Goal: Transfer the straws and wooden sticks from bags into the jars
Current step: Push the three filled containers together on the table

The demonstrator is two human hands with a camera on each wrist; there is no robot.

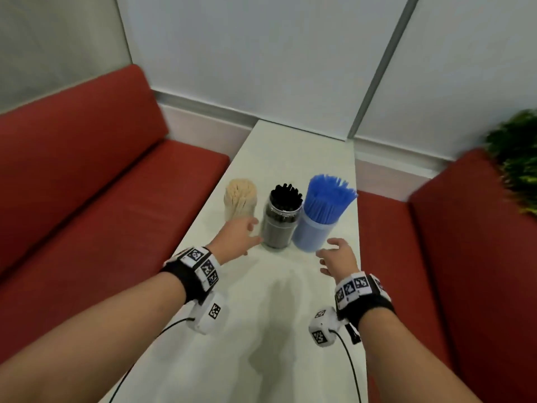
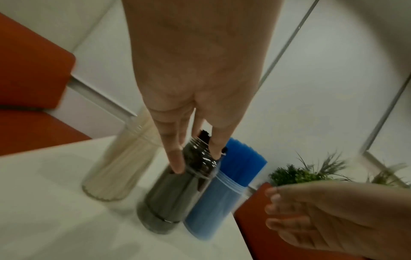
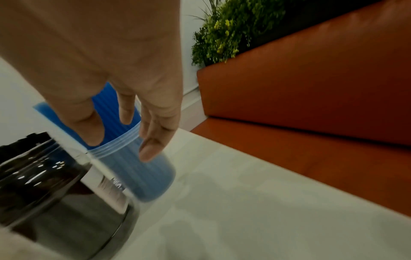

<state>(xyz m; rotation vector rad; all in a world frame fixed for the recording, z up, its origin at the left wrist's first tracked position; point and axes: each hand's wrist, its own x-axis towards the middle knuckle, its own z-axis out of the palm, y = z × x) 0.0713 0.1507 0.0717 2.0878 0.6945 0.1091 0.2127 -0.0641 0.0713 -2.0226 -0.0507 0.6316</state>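
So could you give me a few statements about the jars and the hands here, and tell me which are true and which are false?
1. Three filled jars stand in a row on the white table. True.
2. The jar of black straws stands at the left end of the row. False: it is in the middle, between the jar of wooden sticks and the jar of blue straws.
3. The right hand holds a bag. False: it is open and holds nothing.
4. The left hand is open, near the black straws jar. True.
5. The blue straws stick out above their jar's rim. True.
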